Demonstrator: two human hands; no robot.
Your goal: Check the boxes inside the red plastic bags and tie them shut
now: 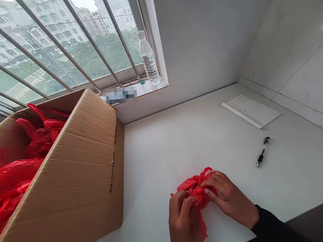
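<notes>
Both hands are at the lower middle of the view, working at a crumpled red plastic bag [196,182] that lies on a white table [158,151]. The left hand [184,220] is curled mostly closed, its bent fingers gripping the bag's near left part; its thumb is hard to make out. The right hand [227,196] comes in from the right out of a black sleeve [275,226], with thumb and fingertips nearly together, pinching the bunched plastic. A loose tail of the bag hangs beside the left hand. To the left stands a large open cardboard box [81,169], tilted in the view, with more red bags [16,173] inside. Farther right on the table are a black-capped clear pen [262,153] and, beyond it, a white notepad [252,110] with lines of small print, near the tiled wall [301,71]. Behind the box, a barred window looks out on trees and pale buildings; a clear water bottle [149,63] stands upright on its sill [159,84], beside a blurred-out patch.
</notes>
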